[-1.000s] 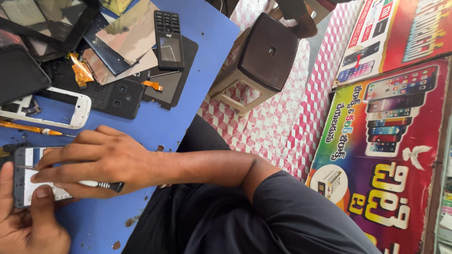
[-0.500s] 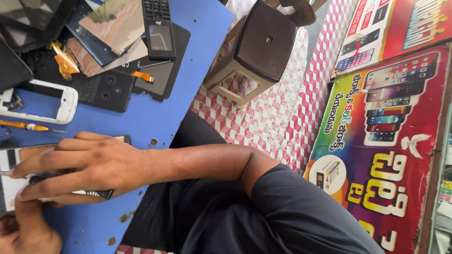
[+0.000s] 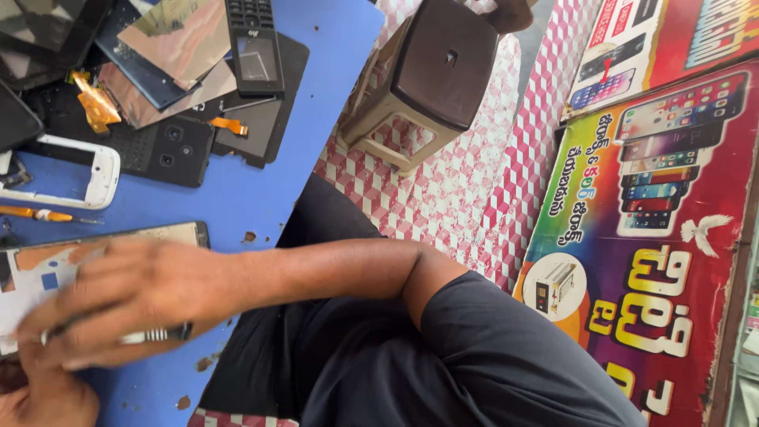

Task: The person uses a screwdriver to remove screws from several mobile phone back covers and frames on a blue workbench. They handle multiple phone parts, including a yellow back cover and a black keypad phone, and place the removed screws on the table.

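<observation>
The right hand (image 3: 130,296) is gripping a thin metal tool (image 3: 150,335), fingers closed around it, pressing over the opened phone (image 3: 47,265) lying on the blue table (image 3: 237,198). Just below the phone, the left hand (image 3: 43,395) is bracing it, its grip too hidden to tell.

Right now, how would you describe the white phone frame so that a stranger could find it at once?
Start at the blue table and go to its left part, below the pile of dark phone parts. The white phone frame lies flat there, above a thin orange-handled screwdriver. It is the only white, hollow piece, and the blue table shows through its middle.
</observation>
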